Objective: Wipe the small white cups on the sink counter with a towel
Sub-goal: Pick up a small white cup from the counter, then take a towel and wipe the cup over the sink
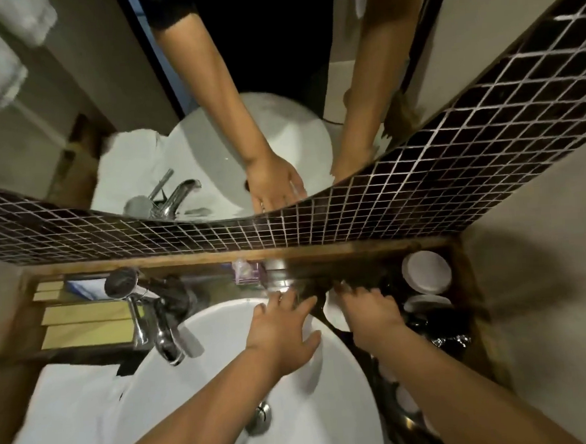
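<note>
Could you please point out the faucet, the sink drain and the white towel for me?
faucet [163, 336]: head view, on the chrome spout.
sink drain [259, 416]: head view, on the metal stopper.
white towel [67, 417]: head view, on its flat middle, left of the basin.

Two bare forearms, no sleeves, no rings, short nails

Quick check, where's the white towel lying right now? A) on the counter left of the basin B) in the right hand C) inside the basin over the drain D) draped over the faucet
A: the white towel lies spread on the counter left of the basin, apart from the faucet and from both hands; the drain is uncovered.
</note>
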### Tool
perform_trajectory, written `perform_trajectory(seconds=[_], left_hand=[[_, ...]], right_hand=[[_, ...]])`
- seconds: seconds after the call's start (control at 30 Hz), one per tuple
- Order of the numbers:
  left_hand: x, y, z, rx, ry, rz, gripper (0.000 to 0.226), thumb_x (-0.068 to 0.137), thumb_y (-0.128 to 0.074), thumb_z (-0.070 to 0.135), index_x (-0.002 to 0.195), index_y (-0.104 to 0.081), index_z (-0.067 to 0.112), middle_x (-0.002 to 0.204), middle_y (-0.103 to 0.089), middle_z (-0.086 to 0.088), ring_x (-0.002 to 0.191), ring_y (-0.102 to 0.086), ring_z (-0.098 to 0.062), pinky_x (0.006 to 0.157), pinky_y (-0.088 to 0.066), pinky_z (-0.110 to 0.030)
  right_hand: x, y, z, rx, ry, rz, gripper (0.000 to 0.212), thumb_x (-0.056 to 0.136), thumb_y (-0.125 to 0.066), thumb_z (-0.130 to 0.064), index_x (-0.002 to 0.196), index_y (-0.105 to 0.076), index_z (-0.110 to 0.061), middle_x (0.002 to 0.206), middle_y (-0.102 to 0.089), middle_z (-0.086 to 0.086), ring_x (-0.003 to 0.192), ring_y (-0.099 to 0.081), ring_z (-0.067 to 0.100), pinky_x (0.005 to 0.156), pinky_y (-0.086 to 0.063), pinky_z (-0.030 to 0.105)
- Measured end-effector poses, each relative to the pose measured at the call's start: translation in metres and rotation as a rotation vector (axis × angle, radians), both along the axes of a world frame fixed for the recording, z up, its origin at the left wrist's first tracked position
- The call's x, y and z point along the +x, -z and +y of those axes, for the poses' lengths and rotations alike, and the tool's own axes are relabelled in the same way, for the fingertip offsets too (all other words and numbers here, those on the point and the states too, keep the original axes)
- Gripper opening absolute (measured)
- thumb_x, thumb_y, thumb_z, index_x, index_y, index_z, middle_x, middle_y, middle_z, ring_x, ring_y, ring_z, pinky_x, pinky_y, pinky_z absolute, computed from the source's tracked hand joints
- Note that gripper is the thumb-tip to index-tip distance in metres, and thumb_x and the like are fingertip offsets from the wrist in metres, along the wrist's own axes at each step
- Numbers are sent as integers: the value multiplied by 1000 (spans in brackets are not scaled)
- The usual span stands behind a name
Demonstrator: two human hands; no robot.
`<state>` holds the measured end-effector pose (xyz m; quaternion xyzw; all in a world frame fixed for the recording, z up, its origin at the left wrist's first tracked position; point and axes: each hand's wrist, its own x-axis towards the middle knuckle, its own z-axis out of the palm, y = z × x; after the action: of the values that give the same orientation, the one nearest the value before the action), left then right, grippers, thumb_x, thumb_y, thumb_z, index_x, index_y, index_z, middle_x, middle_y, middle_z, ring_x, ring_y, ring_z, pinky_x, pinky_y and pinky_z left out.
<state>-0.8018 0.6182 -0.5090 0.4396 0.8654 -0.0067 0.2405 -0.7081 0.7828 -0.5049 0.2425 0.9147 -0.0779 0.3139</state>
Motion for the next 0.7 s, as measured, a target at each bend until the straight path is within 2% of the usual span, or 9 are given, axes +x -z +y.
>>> perform_trajectory(seconds=[0.1, 0.17, 0.27, 0.43, 0.57, 0.7], left_hand=[[2, 2, -3, -2, 36, 55, 72, 83, -35, 68, 147, -26, 36, 155, -31, -3, 143, -20, -31, 112, -16, -54], [1, 3, -6, 14, 66, 100, 70, 84, -35, 67, 145, -31, 33, 152, -37, -2, 140, -25, -28, 112, -13, -53], [-4, 3, -12, 44, 54, 100, 68, 85, -36, 68, 143, -34, 34, 149, -41, 1, 138, -29, -26, 112, -16, -50], [-16, -16, -22, 42, 39, 48, 64, 89, -36, 63, 145, -34, 32, 150, -40, 2, 140, -29, -24, 116, -14, -53], [-19, -38, -35, 92, -54, -25, 64, 91, -40, 60, 147, -32, 32, 153, -38, 4, 141, -29, -22, 116, -13, -52], [-22, -60, -70, 181, -116, -121, 65, 88, -47, 55, 147, -30, 33, 151, -41, 4, 137, -36, -20, 112, -19, -50]], right_hand=[[-1, 9, 4, 24, -72, -15, 111, 75, -74, -12, 150, 2, -43, 148, -38, 10, 125, -47, 37, 96, -45, 50], [-3, 13, 6, 10, -85, -20, 111, 76, -73, -11, 148, 3, -47, 149, -35, 11, 123, -48, 36, 92, -47, 48], [-6, 13, 10, -93, -5, 1, 104, 76, -73, -12, 148, -7, -48, 143, -41, 10, 117, -53, 34, 82, -51, 41], [-11, -17, 12, -206, 82, 86, 95, 63, -87, -24, 139, -31, -39, 133, -51, 4, 115, -56, 29, 83, -54, 39], [-20, -58, -14, -130, 33, 236, 98, 54, -89, -44, 131, -28, -38, 130, -46, 9, 106, -58, 33, 78, -56, 38], [-19, -92, -59, -118, -103, 373, 105, 53, -88, -53, 136, -26, -38, 126, -45, 1, 101, -60, 26, 68, -55, 31]])
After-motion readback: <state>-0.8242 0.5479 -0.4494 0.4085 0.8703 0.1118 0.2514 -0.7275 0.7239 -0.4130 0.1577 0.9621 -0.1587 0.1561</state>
